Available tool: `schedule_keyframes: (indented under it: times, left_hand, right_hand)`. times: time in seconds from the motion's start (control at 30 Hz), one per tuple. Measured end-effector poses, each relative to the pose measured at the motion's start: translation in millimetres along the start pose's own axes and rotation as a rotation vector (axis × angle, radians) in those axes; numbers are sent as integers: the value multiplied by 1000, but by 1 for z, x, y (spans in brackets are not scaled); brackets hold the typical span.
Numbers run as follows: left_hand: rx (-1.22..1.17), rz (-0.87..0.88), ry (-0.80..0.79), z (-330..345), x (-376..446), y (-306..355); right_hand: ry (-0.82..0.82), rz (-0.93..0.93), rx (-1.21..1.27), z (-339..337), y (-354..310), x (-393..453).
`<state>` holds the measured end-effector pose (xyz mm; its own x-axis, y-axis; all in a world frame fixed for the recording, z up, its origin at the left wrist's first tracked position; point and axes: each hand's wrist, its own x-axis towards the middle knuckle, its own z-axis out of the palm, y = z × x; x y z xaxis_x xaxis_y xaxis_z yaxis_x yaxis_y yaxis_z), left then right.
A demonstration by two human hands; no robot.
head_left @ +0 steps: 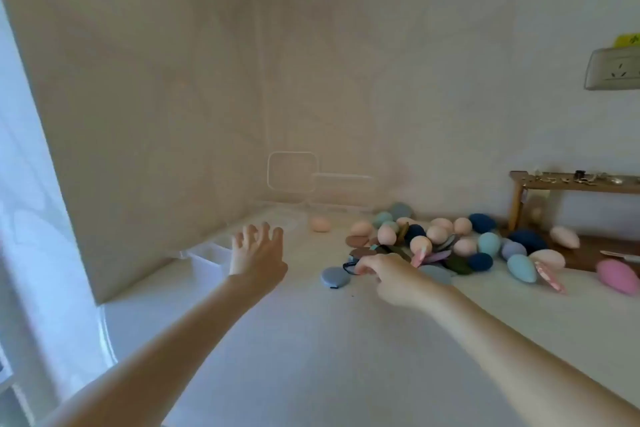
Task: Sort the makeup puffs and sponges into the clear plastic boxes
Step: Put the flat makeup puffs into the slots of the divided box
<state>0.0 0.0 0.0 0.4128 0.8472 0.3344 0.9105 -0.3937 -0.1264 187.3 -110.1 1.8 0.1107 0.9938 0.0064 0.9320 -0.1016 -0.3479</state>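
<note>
- Left hand [258, 255], fingers spread, hovers over clear plastic boxes [212, 257] at centre-left; contents indiscernible.
- Right hand [391, 276] pinches a dark loop beside a round grey-blue puff [335, 277].
- Pastel egg-shaped sponges [450, 239] heaped centre-right.

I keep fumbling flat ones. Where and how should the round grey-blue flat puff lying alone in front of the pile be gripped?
The round grey-blue flat puff lies flat on the white table, apart from the pile, so probably pinch its near rim from above, thumb under the edge. The right hand is already beside it; its dark strap looks another option.
</note>
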Motion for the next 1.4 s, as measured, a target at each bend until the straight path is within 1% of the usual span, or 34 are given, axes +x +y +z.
schedule_keyframes:
  times: [0.07,0.1,0.17,0.23,0.33,0.47,0.53,0.57,0.63,0.73,0.8,0.83,0.9,0.97,1.0,1.07,1.13,1.2,1.27,1.33,1.4]
  left_hand:
    - [-16,-96,-24,4,7,-3]
    - [-26,-108,-32,11,12,-4]
    - [-54,-82,-20,20,20,-1]
    - [-75,-50,44,26,21,3]
    - [-65,-1,117,32,16,5]
    - [-149,32,147,29,14,7]
    - [-208,38,160,22,10,13]
    - [-226,48,162,18,7,19]
    - [-255,94,176,15,-1,34]
    - [-296,171,167,12,-6,57]
    - [-338,194,159,7,-6,64]
    - [-377,196,169,2,-5,63]
    - [-455,185,230,-7,-5,49]
    - [-521,148,290,-16,-4,23]
    - [-565,121,298,-20,-2,8]
    - [-670,89,259,-24,-2,-18]
    - [-742,118,166,-22,-4,-32]
    - [-760,180,109,-16,-9,-35]
    - [-747,210,117,-9,-11,-34]
    - [-759,162,145,-8,-10,-32]
    - [-748,97,153,-9,-7,-30]
  right_hand:
    - [30,-20,81,8,3,11]
    - [43,-45,82,14,4,20]
    - [40,-115,57,22,-1,34]
    - [13,-147,4,28,-7,44]
    - [-55,-125,-174,34,-13,54]
    - [-34,-126,-158,23,-17,58]
    - [7,-145,-248,15,-13,59]
    - [53,-147,-273,10,-10,59]
    - [168,-139,-211,-3,-5,60]
    - [403,-135,-13,-31,-11,60]
    - [535,-217,59,-43,-24,61]
    - [555,-260,110,-45,-32,61]
    - [540,-306,227,-38,-46,63]
    - [516,-311,344,-24,-55,66]
    - [489,-312,414,-17,-58,68]
    - [420,-303,511,-5,-67,71]
    - [383,-305,514,8,-77,73]
    - [399,-310,492,17,-87,73]
    - [452,-285,473,20,-94,73]
    - [478,-255,474,20,-97,73]
    - [456,-252,440,20,-98,74]
